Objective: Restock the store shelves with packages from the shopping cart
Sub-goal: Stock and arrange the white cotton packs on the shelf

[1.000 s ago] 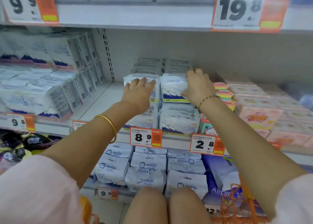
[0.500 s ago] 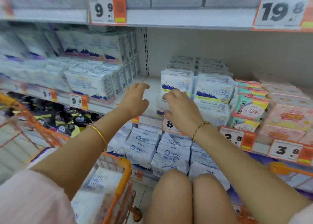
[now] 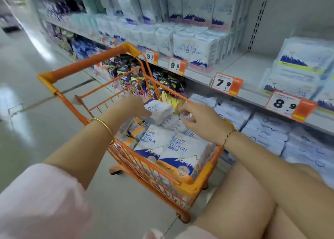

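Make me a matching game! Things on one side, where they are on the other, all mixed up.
Things:
1 gold bangle
2 thread bracelet
3 8.9 price tag
4 black packs

Places:
A shelf edge
B left wrist
C behind the cart
D right wrist

Pairs: 1-B, 2-D, 3-A, 4-C

Cart (image 3: 198,186) on the floor (image 3: 36,121), close beside the shelves (image 3: 249,70) on its right, packs (image 3: 180,148) piled inside it, shelf packs (image 3: 298,72) stacked on the boards above, tags (image 3: 226,84) along the shelf edges, lower packs (image 3: 267,132) just right of the cart, aisle floor to the left.
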